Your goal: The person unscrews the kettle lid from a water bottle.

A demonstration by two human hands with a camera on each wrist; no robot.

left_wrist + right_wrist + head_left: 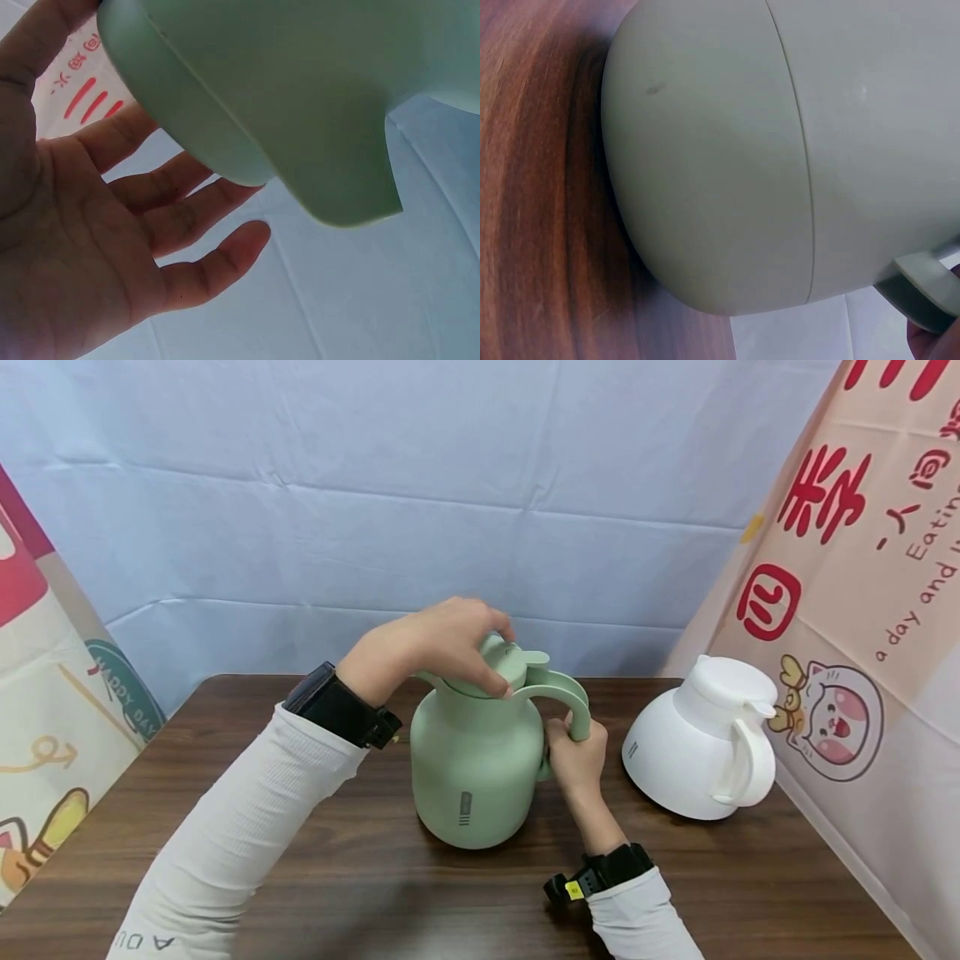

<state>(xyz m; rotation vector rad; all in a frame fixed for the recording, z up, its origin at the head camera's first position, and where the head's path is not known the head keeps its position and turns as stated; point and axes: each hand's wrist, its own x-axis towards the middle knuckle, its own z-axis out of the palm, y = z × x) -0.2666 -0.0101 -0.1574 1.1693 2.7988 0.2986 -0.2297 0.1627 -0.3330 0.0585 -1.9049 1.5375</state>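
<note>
A pale green thermos jug (476, 768) stands upright on the table. My left hand (435, 643) reaches over its top and grips the round lid (504, 662), thumb on the near side and fingers round the far side. In the left wrist view, the fingers (124, 139) curve about the lid (180, 112), with the little finger apart from it; the spout (349, 187) juts out beside them. On the jug's right, my right hand (579, 756) holds the handle (558, 692). The right wrist view shows the jug's lower body (712, 165) against the wood and part of the handle (930, 285).
A white thermos jug (693, 752) stands to the right, its handle towards the near right. The brown wooden table (337, 877) meets a pale blue cloth (375, 527) behind. Printed cloths hang at the left (67, 693) and right (847, 610).
</note>
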